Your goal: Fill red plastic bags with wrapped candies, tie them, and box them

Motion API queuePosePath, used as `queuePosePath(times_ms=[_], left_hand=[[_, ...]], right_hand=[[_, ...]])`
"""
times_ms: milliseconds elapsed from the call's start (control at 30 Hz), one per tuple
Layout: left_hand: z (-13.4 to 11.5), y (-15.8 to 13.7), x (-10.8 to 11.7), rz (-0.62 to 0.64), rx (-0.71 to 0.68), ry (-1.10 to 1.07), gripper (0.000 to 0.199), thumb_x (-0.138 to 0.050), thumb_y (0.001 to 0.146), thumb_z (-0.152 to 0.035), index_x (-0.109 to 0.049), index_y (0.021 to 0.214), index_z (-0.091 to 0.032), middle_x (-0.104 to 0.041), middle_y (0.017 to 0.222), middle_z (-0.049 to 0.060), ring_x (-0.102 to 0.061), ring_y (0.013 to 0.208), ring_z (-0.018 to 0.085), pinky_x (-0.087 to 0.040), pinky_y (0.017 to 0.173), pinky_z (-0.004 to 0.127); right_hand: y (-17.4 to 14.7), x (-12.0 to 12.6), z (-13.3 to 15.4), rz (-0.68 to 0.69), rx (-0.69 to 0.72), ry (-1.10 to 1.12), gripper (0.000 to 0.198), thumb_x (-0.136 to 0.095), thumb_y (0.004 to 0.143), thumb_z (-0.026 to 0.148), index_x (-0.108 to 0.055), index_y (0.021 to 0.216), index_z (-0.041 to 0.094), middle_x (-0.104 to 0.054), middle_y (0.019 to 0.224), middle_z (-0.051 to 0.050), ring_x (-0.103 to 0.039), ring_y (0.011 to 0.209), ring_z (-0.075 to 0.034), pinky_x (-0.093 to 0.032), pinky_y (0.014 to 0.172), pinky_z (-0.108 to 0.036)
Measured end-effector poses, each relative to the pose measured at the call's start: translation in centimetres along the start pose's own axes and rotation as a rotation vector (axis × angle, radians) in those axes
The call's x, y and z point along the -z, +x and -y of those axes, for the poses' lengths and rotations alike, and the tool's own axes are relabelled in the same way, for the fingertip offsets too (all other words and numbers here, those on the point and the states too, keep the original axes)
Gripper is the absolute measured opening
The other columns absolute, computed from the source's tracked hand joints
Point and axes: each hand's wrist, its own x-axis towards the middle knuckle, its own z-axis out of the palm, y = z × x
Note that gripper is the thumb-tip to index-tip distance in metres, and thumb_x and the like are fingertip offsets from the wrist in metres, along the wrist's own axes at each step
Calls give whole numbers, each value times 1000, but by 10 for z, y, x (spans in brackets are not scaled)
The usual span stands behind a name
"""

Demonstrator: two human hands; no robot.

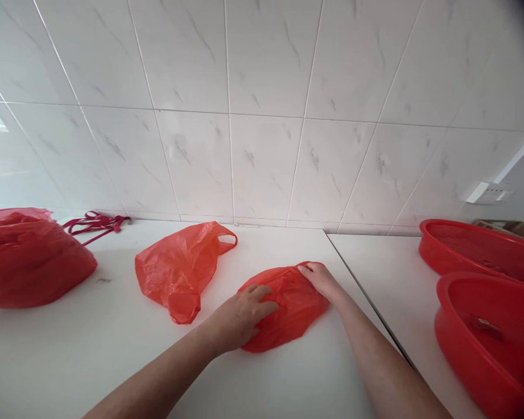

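Observation:
A red plastic bag lies on the white tabletop in front of me, crumpled and fairly flat. My left hand rests over its left side, fingers bent a little and spread apart. At the bag's far right edge, my right hand pinches the plastic between thumb and fingers; the fingertips are partly hidden. To the left lies a second, lighter red plastic bag with a loop handle, touched by neither hand.
A bulging red plastic bag sits at the far left, with a dark pink strap behind it. Red plastic baskets stand at the right, beyond a table seam. A tiled wall with a socket strip closes off the back.

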Motion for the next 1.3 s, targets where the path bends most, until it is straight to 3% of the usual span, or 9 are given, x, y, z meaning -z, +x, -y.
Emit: queuePosePath(times_ms=[133, 233, 333, 500, 767, 867, 1067, 1167, 1300], left_hand=[[-1, 4, 5, 156, 2, 461, 66, -64, 62, -13, -54, 124, -32, -39, 145, 9, -26, 135, 39, -17, 107, 60], [8, 3, 5, 211, 145, 551, 73, -66, 66, -28, -42, 135, -31, -36, 147, 8, -23, 137, 37, -22, 108, 57], [12, 2, 3, 199, 235, 520, 81, -64, 67, -35, -33, 141, -28, -32, 149, 7, -26, 137, 32, -28, 109, 49], [7, 5, 1, 90, 269, 444, 89, -68, 61, -31, -31, 142, -27, -41, 144, 7, -36, 131, 32, -32, 108, 46], [16, 0, 6, -96, 351, 247, 69, -54, 79, -50, -34, 138, -19, -48, 137, 12, -48, 123, 31, -43, 100, 45], [24, 1, 6, -138, 309, 259, 60, -50, 82, -52, -41, 132, -22, -50, 134, 9, -50, 121, 30, -44, 100, 45], [27, 1, 6, -146, 228, 312, 45, -47, 84, -51, -51, 124, -33, -48, 134, 3, -51, 120, 27, -48, 96, 38], [26, 1, 7, -149, 248, 302, 44, -45, 83, -53, -54, 121, -34, -48, 134, 2, -52, 119, 27, -50, 93, 37], [29, 3, 4, -128, 294, 305, 44, -44, 82, -57, -57, 117, -33, -47, 134, 2, -54, 115, 27, -52, 91, 37]], right_hand=[[-13, 14, -4, 211, 15, 180, 39, -49, 86, 48, -66, 98, 15, -67, 81, -7, -62, 69, -16, -47, 57, -26], [-22, 27, -16, 346, 33, 442, 44, -54, 83, 51, -66, 105, 15, -66, 105, -13, -64, 95, -21, -51, 79, -32], [-24, 38, -28, 198, 78, 613, 40, -62, 76, 53, -67, 91, 16, -68, 96, -12, -65, 85, -20, -52, 72, -31], [-24, 30, -18, -41, 165, 477, 35, -49, 84, 55, -63, 87, 23, -61, 70, 1, -49, 51, -10, -37, 45, -22], [-42, -18, 15, -182, 271, 5, 10, -62, 76, 25, -70, 82, 26, -69, 91, -1, -60, 91, -20, -45, 87, -36], [-62, -11, 32, -228, 343, -76, 14, -55, 83, 25, -68, 87, 25, -68, 91, 0, -60, 87, -16, -47, 82, -30], [-154, 67, 52, -429, 378, -246, 16, -54, 85, 30, -67, 92, 24, -68, 91, -1, -63, 81, -16, -50, 68, -27], [-192, 129, 36, -605, 138, -400, 22, -51, 86, 39, -65, 99, 26, -68, 97, -3, -64, 91, -22, -53, 74, -33], [-208, 192, -11, -393, -194, -621, 41, -62, 75, 38, -60, 114, 27, -61, 120, -6, -60, 103, -26, -53, 82, -36]])
